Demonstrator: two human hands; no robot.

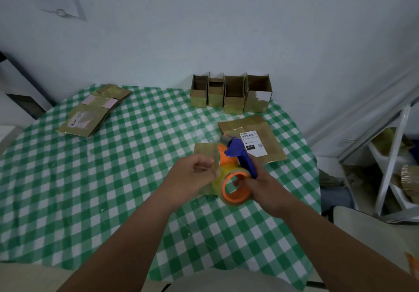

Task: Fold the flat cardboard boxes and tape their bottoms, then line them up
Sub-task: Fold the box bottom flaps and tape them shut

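Note:
My right hand (260, 186) grips a tape dispenser (235, 153) with a blue handle and an orange frame, carrying a clear tape roll (234, 186). My left hand (192, 176) pinches the loose end of the clear tape beside the roll. Under and behind the dispenser lies a flat cardboard box (267, 133) with a white shipping label. Several folded boxes (231, 93) stand in a row along the table's far edge by the wall. A stack of flat boxes (90, 114) lies at the far left of the table.
The table wears a green and white checked cloth (113, 178). A white wall rises right behind the box row. A white shelf frame (390, 155) with cardboard stands to the right, and a pale chair back (362, 223) is at the lower right.

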